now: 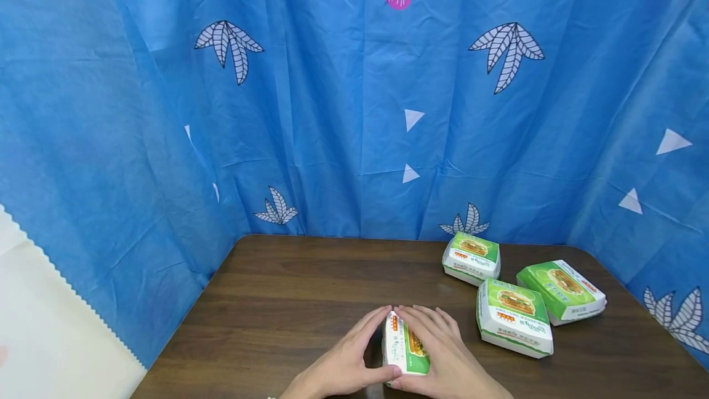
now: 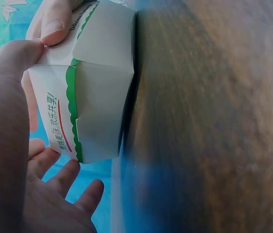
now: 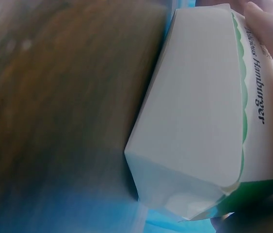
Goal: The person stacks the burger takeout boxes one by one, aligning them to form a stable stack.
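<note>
A white and green hamburger box (image 1: 394,350) sits closed on the brown table near its front edge, between the two hands. The left hand (image 1: 350,359) grips it from the left, thumb at the near edge and fingertips at the far edge. From the right, the right hand (image 1: 445,353) spans the same box over its lid, thumb near and fingers far. In the left wrist view, the box's pale side (image 2: 102,102) and green scalloped flap show, with the left fingertips along the lid edge. The right wrist view shows its white side (image 3: 189,97) close against the tabletop.
Three similar hamburger boxes stand to the right: one at the back (image 1: 471,257), one nearer (image 1: 515,319) and one at the far right (image 1: 562,291). A blue patterned curtain (image 1: 332,109) hangs behind the wooden table (image 1: 266,313). Pale cloth (image 1: 55,325) lies at left.
</note>
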The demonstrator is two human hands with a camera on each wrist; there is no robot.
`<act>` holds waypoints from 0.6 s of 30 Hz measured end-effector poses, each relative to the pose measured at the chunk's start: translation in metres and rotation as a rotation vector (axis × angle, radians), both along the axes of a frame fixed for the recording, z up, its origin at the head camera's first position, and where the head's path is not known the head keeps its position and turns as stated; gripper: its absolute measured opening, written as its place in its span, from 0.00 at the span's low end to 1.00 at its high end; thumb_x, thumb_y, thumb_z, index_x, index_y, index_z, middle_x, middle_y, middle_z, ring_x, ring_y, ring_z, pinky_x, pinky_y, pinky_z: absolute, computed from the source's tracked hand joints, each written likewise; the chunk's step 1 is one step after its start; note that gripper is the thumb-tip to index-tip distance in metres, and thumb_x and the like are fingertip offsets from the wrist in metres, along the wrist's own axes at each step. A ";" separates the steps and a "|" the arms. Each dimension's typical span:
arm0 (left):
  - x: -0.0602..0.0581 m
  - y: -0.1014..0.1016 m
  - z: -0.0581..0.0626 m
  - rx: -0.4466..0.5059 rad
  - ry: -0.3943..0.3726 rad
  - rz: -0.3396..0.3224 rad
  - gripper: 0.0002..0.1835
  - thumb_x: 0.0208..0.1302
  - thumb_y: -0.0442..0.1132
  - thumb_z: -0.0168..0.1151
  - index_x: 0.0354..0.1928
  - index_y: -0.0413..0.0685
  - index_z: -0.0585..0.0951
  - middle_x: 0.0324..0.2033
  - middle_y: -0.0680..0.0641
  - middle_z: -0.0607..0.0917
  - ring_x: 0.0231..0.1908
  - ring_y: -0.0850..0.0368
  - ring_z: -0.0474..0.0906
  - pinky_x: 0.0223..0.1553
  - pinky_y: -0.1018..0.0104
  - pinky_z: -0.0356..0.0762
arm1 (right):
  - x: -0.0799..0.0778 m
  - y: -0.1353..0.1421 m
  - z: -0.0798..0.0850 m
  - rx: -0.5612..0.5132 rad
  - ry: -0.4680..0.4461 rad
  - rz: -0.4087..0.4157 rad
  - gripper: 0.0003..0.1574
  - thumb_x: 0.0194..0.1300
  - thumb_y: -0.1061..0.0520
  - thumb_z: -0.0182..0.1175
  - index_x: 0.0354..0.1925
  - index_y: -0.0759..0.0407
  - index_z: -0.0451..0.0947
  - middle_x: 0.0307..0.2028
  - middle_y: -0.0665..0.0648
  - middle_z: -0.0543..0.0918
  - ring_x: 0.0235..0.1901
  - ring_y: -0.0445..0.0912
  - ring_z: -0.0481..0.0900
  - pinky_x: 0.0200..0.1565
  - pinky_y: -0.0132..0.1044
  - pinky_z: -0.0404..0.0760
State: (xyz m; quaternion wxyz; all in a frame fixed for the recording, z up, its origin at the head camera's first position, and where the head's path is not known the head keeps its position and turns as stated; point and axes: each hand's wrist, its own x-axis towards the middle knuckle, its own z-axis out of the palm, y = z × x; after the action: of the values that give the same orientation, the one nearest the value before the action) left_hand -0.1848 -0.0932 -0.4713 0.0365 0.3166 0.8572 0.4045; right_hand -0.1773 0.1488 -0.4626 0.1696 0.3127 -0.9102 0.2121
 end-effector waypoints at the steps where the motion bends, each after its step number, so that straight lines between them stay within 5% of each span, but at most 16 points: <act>1: 0.000 0.000 -0.001 0.003 0.011 -0.001 0.50 0.65 0.68 0.64 0.82 0.64 0.53 0.79 0.55 0.60 0.76 0.54 0.60 0.73 0.48 0.65 | 0.000 0.000 0.000 -0.001 -0.003 0.001 0.64 0.51 0.14 0.63 0.77 0.44 0.65 0.71 0.42 0.73 0.68 0.49 0.70 0.63 0.66 0.64; 18: -0.001 0.000 -0.003 0.022 0.049 0.000 0.51 0.66 0.66 0.65 0.83 0.60 0.52 0.79 0.54 0.60 0.76 0.53 0.59 0.72 0.48 0.66 | 0.000 0.005 0.003 -0.036 -0.007 0.021 0.63 0.51 0.16 0.66 0.77 0.41 0.65 0.71 0.43 0.73 0.69 0.49 0.68 0.64 0.66 0.57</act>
State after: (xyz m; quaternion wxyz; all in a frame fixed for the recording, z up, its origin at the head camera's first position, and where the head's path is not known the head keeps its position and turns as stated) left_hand -0.1855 -0.0927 -0.4739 0.0120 0.3269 0.8533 0.4060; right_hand -0.1768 0.1541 -0.4598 0.1700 0.3183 -0.9035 0.2312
